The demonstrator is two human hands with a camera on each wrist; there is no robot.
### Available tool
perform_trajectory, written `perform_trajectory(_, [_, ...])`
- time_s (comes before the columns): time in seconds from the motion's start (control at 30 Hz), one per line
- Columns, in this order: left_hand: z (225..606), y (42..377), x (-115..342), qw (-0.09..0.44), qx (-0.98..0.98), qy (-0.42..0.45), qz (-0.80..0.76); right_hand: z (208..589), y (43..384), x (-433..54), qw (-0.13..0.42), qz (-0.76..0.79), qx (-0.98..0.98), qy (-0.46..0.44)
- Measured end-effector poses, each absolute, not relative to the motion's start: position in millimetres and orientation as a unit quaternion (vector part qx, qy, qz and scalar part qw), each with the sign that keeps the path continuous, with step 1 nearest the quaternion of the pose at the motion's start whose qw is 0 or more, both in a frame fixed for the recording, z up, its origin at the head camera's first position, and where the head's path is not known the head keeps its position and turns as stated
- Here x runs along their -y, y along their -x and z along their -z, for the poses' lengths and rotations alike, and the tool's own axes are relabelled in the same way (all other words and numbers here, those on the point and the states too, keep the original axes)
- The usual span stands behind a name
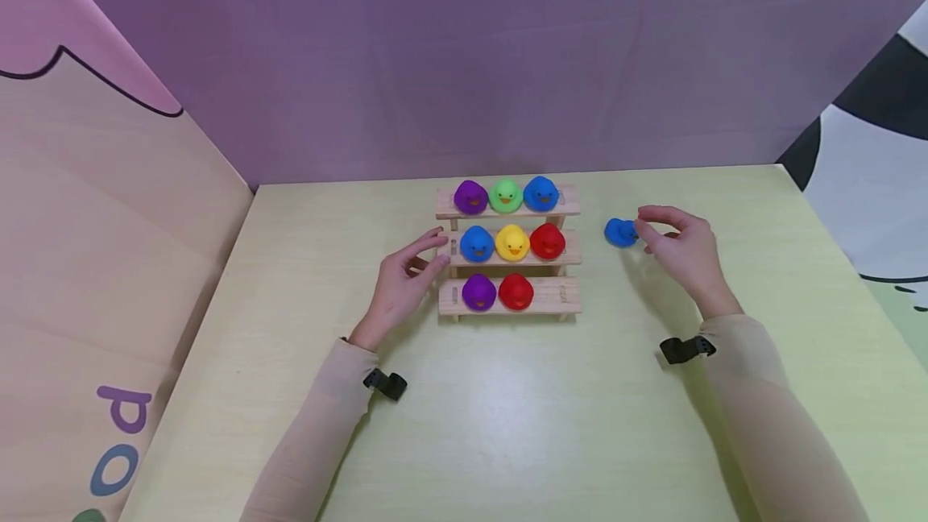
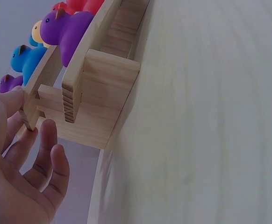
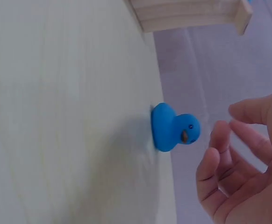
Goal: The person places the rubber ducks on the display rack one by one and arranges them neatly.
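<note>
A three-tier wooden stand [image 1: 571, 246] holds small rubber ducks in rows. At its left side my left hand [image 1: 403, 282] pinches the end of the middle shelf between thumb and finger. On the top shelf sit a purple duck [image 1: 470, 197], a green duck [image 1: 505, 196] and a blue duck [image 1: 540, 195]. The middle shelf bears blue, yellow [image 1: 512, 243] and red ducks; the bottom one, purple [image 1: 479, 293] and red [image 1: 516, 292]. To the right, a loose blue duck [image 3: 164, 127] stands upright on the table. My right hand [image 1: 685, 254] hovers beside its head, fingers loosely bent, a gap between them.
The pale wooden table [image 1: 464, 417] runs back to a purple wall panel [image 1: 449, 63]. A pink and cream printed panel [image 1: 94, 248] borders the left side, and a black-and-white one [image 1: 870, 176] the right. Each wrist wears a small black strap camera [image 1: 387, 384].
</note>
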State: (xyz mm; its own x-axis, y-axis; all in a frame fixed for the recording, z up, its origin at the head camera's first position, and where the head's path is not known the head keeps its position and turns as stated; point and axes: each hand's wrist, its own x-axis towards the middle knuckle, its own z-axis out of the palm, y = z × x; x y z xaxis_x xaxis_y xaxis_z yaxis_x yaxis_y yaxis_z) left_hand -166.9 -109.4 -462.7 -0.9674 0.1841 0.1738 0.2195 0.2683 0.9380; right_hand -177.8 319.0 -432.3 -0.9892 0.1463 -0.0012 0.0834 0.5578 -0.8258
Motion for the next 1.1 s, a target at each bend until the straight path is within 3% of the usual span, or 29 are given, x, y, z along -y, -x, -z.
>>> perform_trajectory(1.1, [461.7, 166.8, 109.0, 0.007, 0.803, 0.118, 0.584, 460.1, 191.7, -318.2, -0.010, -0.495, 0.866, 0.074])
